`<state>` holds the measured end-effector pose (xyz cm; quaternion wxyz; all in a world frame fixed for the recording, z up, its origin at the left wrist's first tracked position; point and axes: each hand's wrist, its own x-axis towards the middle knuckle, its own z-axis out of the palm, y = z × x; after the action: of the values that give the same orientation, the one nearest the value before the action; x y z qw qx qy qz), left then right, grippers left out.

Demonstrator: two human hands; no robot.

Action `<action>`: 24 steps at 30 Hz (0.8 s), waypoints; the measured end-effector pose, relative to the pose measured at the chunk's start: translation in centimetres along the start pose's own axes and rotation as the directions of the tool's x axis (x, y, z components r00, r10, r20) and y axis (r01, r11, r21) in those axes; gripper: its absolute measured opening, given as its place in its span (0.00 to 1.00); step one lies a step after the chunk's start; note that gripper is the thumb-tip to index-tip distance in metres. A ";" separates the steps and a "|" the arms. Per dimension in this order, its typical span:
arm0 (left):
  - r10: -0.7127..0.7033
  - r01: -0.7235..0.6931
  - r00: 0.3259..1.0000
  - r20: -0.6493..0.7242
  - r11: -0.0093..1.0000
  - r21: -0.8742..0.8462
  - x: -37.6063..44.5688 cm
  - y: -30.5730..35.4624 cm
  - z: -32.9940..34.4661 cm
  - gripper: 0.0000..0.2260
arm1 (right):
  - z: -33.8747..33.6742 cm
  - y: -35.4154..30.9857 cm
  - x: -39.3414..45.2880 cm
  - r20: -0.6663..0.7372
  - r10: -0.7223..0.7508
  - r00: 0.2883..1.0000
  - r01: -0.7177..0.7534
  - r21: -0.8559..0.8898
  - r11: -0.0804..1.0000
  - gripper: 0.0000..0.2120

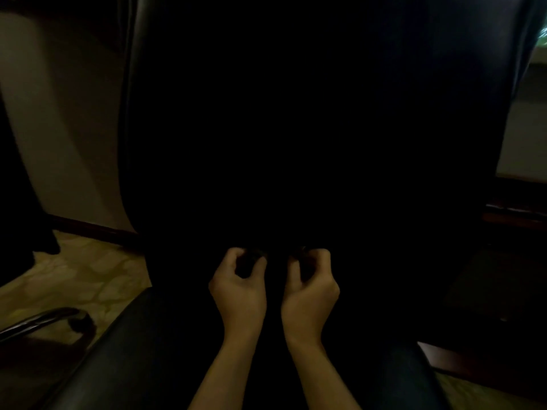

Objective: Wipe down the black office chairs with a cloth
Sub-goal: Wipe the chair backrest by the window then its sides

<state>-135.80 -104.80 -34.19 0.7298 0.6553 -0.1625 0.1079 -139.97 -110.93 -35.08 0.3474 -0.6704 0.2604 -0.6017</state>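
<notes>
Hands, left (239, 284) and right (310, 282), curl side by side, pinching something dark, indistinct.

floor: yellowish patterned floor (88, 279) at lower left, pretty dim
wall: pale wall (59, 128) on the left, with a dark baseboard (91, 230) running along its bottom edge
dark shape: something black (20, 202) hangs at the far left edge, too dark to tell what it is
metal bar: shiny curved chrome bar (38, 322) low on the left, above the floor
wooden furniture: reddish-brown wood piece (515, 214) on the right, mostly in shadow
</notes>
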 end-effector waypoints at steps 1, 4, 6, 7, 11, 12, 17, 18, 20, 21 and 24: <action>0.001 -0.001 1.000 -0.004 1.000 -0.029 0.3 0.4 -0.2 0.06 | 0.1 -0.6 0.2 -0.001 -0.021 1.000 0.021 0.014 1.000 0.05; 0.062 -0.064 0.997 -0.053 0.997 -0.041 1.5 2.3 -0.9 0.08 | 0.7 -3.0 1.2 0.001 -0.065 0.998 0.064 0.052 0.997 0.04; 0.119 -0.123 0.986 -0.113 0.992 -0.030 2.8 4.1 -1.7 0.06 | 1.1 -5.2 2.0 0.014 -0.127 0.992 0.125 0.076 0.989 0.04; 0.116 -0.124 0.984 -0.134 0.991 -0.058 3.7 5.1 -2.3 0.03 | 1.4 -6.5 2.6 0.029 -0.159 0.987 0.156 0.081 0.984 0.04; -0.050 0.034 0.998 -0.049 0.956 -0.290 7.1 7.6 -4.9 0.02 | 3.3 -11.0 4.9 0.105 -0.208 0.972 0.209 0.003 0.978 0.05; -0.047 0.030 0.997 -0.053 0.960 -0.279 7.5 7.7 -5.3 0.02 | 3.9 -11.4 5.0 0.111 -0.221 0.969 0.225 -0.030 0.974 0.06; 0.085 -0.100 0.978 -0.191 0.993 -0.070 7.2 5.8 -5.8 0.03 | 5.6 -9.5 2.1 0.047 -0.322 0.945 0.326 -0.142 0.935 0.07; 0.101 -0.110 0.972 -0.213 0.993 -0.032 6.7 5.0 -5.7 0.03 | 5.8 -8.7 1.4 0.048 -0.335 0.941 0.338 -0.150 0.929 0.07; 0.094 -0.091 0.968 -0.233 0.996 0.024 5.9 3.3 -5.7 0.05 | 6.2 -7.1 0.3 0.066 -0.354 0.933 0.360 -0.148 0.921 0.07; 0.065 -0.057 0.970 -0.235 0.998 0.038 5.6 2.3 -5.8 0.05 | 6.4 -6.2 -0.3 0.085 -0.353 0.932 0.362 -0.138 0.922 0.07; -0.095 0.117 0.971 -0.220 0.989 0.086 5.1 -1.0 -6.3 0.04 | 6.9 -3.3 -2.6 0.177 -0.274 0.945 0.295 -0.104 0.950 0.06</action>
<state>-130.10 -98.94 -33.74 0.7147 0.6825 -0.0416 0.1471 -133.77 -105.78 -34.38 0.2327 -0.7683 0.1703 -0.5714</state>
